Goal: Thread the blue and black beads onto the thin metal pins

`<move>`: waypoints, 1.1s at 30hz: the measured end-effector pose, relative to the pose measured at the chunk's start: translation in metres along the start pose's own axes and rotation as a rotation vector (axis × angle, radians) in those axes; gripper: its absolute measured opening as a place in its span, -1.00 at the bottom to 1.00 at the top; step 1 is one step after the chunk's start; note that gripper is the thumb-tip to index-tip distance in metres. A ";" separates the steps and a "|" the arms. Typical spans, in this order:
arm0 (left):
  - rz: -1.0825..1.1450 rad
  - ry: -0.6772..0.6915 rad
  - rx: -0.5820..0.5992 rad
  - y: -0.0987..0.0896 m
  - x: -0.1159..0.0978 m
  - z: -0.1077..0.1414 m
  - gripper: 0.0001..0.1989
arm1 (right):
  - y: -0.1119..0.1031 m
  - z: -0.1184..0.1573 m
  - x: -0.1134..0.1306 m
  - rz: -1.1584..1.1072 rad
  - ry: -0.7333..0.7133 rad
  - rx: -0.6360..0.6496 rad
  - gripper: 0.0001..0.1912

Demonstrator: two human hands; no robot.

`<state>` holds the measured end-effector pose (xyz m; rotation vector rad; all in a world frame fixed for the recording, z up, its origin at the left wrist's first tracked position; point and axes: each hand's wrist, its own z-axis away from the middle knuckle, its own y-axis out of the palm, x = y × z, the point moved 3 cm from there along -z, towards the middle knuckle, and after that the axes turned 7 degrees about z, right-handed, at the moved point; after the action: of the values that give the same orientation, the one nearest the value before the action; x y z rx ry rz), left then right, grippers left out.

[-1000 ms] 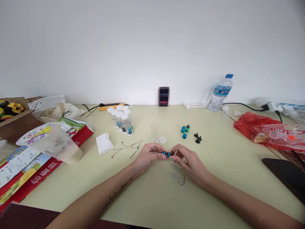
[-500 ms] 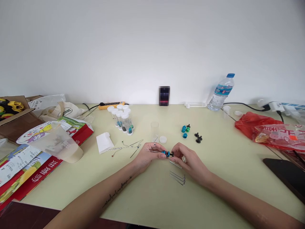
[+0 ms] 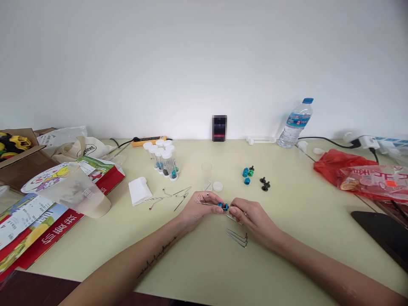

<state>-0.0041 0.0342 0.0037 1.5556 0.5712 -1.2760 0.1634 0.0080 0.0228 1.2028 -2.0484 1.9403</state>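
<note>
Between thumb and fingers, my left hand [image 3: 199,209] grips a small blue metal part [image 3: 224,207], and thin metal wires also stick out of that hand. My right hand [image 3: 250,214] is pinched at the right end of the blue part, on a black piece that its fingers mostly hide. Below the right hand lie several bent metal pins [image 3: 237,239]. Beyond the hands stand an open clear tube [image 3: 207,173] and a white cap [image 3: 218,186]. Blue and green parts [image 3: 247,172] and black screws [image 3: 264,184] lie farther right.
Capped tubes [image 3: 167,161] stand back left, near a white paper packet [image 3: 139,191] and loose wires [image 3: 157,198]. A plastic cup [image 3: 86,193] lies far left. A water bottle [image 3: 295,125] leans on the wall. At right are a red bag [image 3: 344,170] and a black phone-like object [image 3: 382,238].
My right fingers have closed farther over the black piece, which now shows less. My left hand has barely moved and keeps the blue part.
</note>
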 end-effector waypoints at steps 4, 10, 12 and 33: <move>-0.007 0.014 -0.025 -0.002 0.001 -0.001 -0.73 | 0.000 0.001 0.001 -0.030 -0.010 -0.053 -0.77; 0.011 0.013 -0.019 -0.002 0.001 -0.001 -0.72 | 0.000 0.001 0.000 -0.017 0.004 -0.064 -0.77; 0.013 0.020 -0.021 -0.001 0.000 0.000 -0.73 | 0.000 0.001 -0.001 0.001 -0.007 -0.053 -0.71; 0.061 0.015 -0.054 -0.002 0.002 0.000 -0.78 | -0.001 0.000 -0.001 0.040 -0.026 -0.063 -0.79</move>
<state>-0.0054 0.0342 0.0013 1.5277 0.5599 -1.1945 0.1650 0.0084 0.0233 1.1892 -2.1448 1.8717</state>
